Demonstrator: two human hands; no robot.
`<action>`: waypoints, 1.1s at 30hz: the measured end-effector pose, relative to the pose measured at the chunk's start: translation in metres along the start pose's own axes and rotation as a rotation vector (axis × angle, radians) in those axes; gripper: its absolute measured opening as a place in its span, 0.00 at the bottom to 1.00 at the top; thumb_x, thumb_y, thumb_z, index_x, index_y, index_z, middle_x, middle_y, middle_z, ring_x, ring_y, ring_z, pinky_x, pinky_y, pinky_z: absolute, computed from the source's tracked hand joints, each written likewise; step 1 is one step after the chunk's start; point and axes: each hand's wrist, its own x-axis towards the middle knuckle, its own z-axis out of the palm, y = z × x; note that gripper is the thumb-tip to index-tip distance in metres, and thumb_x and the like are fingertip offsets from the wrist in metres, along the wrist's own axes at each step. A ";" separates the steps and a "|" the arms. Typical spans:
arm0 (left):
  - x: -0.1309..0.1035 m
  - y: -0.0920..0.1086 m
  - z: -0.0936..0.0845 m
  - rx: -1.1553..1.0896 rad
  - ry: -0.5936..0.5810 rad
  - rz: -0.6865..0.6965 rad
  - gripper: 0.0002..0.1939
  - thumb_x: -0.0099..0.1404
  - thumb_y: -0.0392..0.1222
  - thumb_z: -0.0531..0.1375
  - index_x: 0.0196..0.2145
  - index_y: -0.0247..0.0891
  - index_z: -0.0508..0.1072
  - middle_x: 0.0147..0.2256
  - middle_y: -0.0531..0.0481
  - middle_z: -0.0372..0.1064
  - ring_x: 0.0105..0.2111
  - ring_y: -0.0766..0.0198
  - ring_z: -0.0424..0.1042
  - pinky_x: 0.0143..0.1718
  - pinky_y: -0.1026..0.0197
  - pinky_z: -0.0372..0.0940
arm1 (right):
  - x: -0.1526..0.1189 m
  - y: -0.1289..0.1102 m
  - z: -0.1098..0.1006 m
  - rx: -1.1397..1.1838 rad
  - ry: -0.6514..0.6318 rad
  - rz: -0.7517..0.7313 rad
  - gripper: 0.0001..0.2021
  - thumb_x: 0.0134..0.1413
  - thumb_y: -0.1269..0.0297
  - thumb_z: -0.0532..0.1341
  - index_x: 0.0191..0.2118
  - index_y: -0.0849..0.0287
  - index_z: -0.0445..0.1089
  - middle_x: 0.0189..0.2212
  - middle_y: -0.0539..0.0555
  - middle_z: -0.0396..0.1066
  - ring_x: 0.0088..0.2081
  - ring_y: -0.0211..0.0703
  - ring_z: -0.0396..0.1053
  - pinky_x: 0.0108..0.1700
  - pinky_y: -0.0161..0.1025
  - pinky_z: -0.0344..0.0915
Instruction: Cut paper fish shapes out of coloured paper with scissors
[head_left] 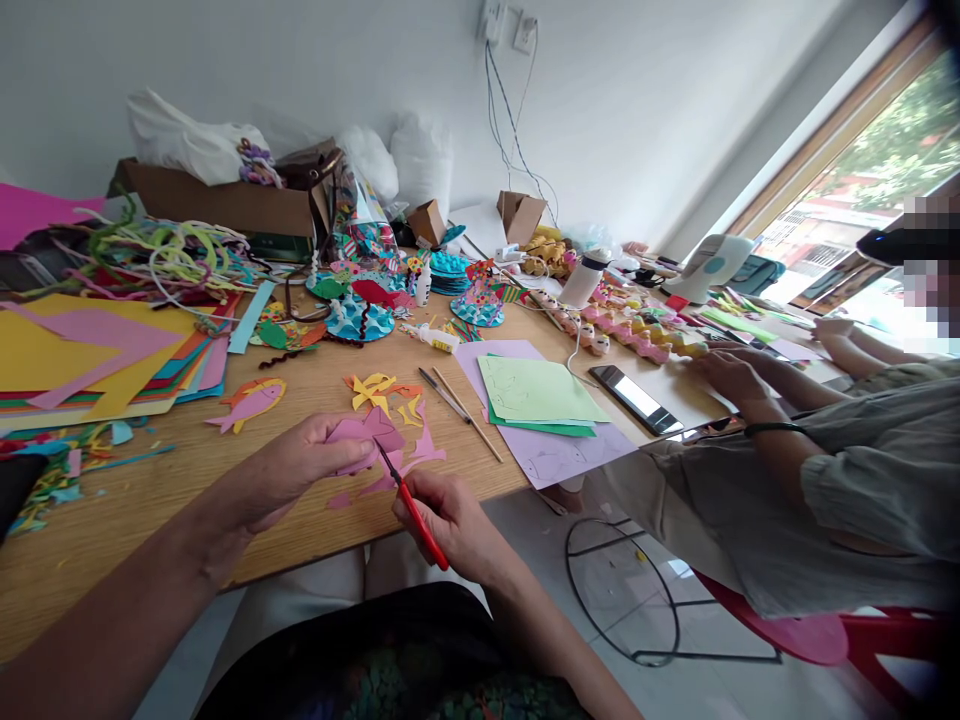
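My left hand (304,460) pinches a pink paper fish shape (358,440) just above the table's near edge. My right hand (446,520) is closed around red-handled scissors (409,500), whose blades meet the right side of the pink paper. Pink offcuts (421,448) lie under and beside the hands. Yellow and orange paper scraps (375,388) are just beyond them. To the left rests a pink and yellow paper fish (253,403). A pen (444,393) and a thin wooden stick (469,415) lie to the right of the scraps.
Stacked coloured paper (97,350) and pipe cleaners (172,245) fill the left. Green sheets (536,390) on purple paper and a phone (636,398) are at right. Blue fish decorations (360,318) and glue bottles (439,340) stand farther back. Another person's hands (739,380) rest on the right side.
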 end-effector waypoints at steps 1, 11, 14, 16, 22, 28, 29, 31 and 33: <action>0.000 0.000 0.000 -0.004 -0.009 0.004 0.11 0.54 0.45 0.61 0.18 0.42 0.70 0.19 0.56 0.61 0.23 0.63 0.56 0.26 0.63 0.57 | 0.000 0.000 0.000 -0.011 0.000 -0.008 0.20 0.58 0.50 0.59 0.23 0.58 0.57 0.20 0.45 0.55 0.23 0.33 0.51 0.25 0.32 0.49; 0.002 0.003 -0.001 0.037 -0.023 -0.036 0.13 0.51 0.48 0.61 0.16 0.42 0.63 0.20 0.56 0.55 0.23 0.64 0.52 0.25 0.62 0.53 | 0.000 0.002 -0.002 -0.061 -0.008 -0.008 0.20 0.58 0.50 0.59 0.24 0.58 0.56 0.20 0.45 0.54 0.23 0.33 0.51 0.26 0.32 0.49; 0.001 0.000 -0.001 0.014 -0.010 -0.041 0.15 0.51 0.48 0.62 0.15 0.42 0.62 0.19 0.56 0.55 0.22 0.64 0.52 0.25 0.63 0.53 | 0.000 0.002 -0.002 -0.085 -0.005 -0.028 0.21 0.59 0.50 0.59 0.23 0.58 0.55 0.20 0.45 0.53 0.24 0.33 0.50 0.26 0.32 0.49; 0.000 -0.001 -0.001 -0.004 -0.001 -0.042 0.14 0.51 0.47 0.63 0.15 0.42 0.63 0.18 0.56 0.56 0.22 0.65 0.52 0.24 0.63 0.54 | 0.000 0.003 -0.002 -0.096 0.002 -0.036 0.21 0.59 0.49 0.58 0.23 0.58 0.55 0.20 0.45 0.53 0.24 0.33 0.50 0.26 0.32 0.49; 0.001 0.004 -0.003 0.055 0.032 0.043 0.09 0.55 0.49 0.62 0.26 0.42 0.77 0.27 0.51 0.71 0.30 0.58 0.67 0.30 0.63 0.62 | 0.001 0.002 -0.005 -0.089 -0.010 -0.020 0.20 0.58 0.51 0.59 0.24 0.58 0.56 0.20 0.45 0.54 0.24 0.33 0.51 0.26 0.32 0.50; 0.007 0.011 -0.008 0.212 0.086 0.105 0.10 0.54 0.49 0.62 0.22 0.41 0.75 0.22 0.54 0.66 0.25 0.62 0.62 0.26 0.66 0.57 | 0.001 0.000 -0.008 -0.107 -0.023 -0.011 0.19 0.58 0.53 0.60 0.23 0.58 0.58 0.20 0.45 0.56 0.23 0.33 0.52 0.25 0.31 0.50; 0.007 0.011 -0.008 0.205 0.085 0.096 0.10 0.54 0.49 0.62 0.22 0.41 0.75 0.22 0.54 0.66 0.25 0.62 0.62 0.26 0.65 0.57 | 0.001 0.000 -0.008 -0.072 -0.029 0.007 0.18 0.58 0.53 0.60 0.23 0.58 0.58 0.19 0.45 0.56 0.23 0.32 0.53 0.24 0.31 0.50; 0.007 0.010 -0.006 0.168 0.097 0.076 0.10 0.54 0.50 0.63 0.24 0.41 0.76 0.24 0.53 0.70 0.28 0.60 0.65 0.29 0.64 0.60 | 0.001 0.000 -0.007 0.028 -0.056 0.065 0.18 0.58 0.51 0.60 0.24 0.58 0.59 0.18 0.44 0.57 0.20 0.32 0.55 0.22 0.30 0.50; 0.007 0.009 -0.002 0.099 0.133 0.055 0.10 0.53 0.50 0.64 0.26 0.41 0.78 0.28 0.50 0.74 0.32 0.57 0.69 0.32 0.63 0.62 | 0.001 0.002 -0.005 0.143 -0.074 0.119 0.19 0.57 0.49 0.60 0.25 0.57 0.58 0.17 0.44 0.57 0.17 0.31 0.57 0.19 0.30 0.50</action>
